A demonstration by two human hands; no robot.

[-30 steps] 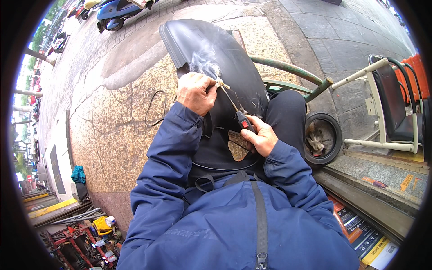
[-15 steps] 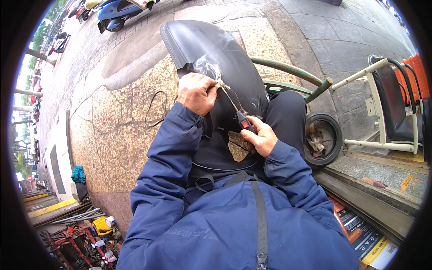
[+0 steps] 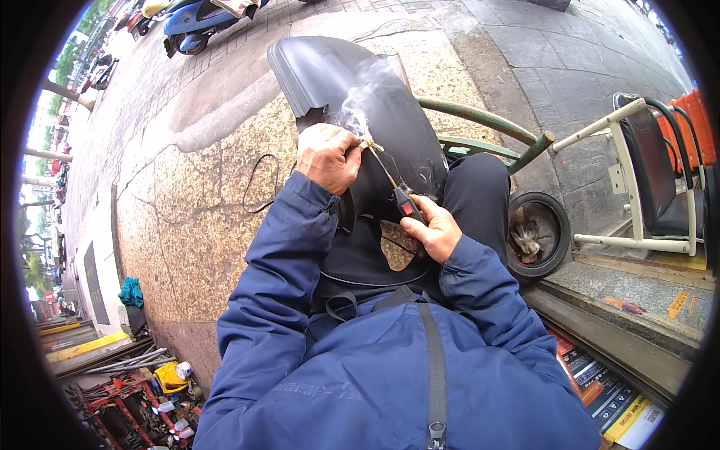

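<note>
A large curved black plastic panel (image 3: pixel 409 124), much like a scooter fender, lies across my lap. My right hand (image 3: pixel 436 231) is closed round the black handle, with its red switch, of a soldering iron (image 3: pixel 406 204). The iron's thin metal shaft points up and left, its tip against a small pale frayed piece (image 3: pixel 369 142) at the panel's broken edge. My left hand (image 3: pixel 328 156) pinches that piece between thumb and forefinger; its exact kind cannot be made out. White smoke (image 3: pixel 354 112) rises beside the tip. A crack with pale, rough marks runs along the panel below.
Right of my knee lies a black tyre (image 3: pixel 538 234) with rags inside. A green-framed seat (image 3: pixel 480 120) stands behind the panel, and a metal-framed chair (image 3: pixel 660 172) at the right. Tools (image 3: pixel 131 405) crowd the lower left. A thin black cord (image 3: pixel 259 184) loops over the ground.
The smoke has drifted up and to the right across the panel. Both hands and the soldering iron hold almost the same place.
</note>
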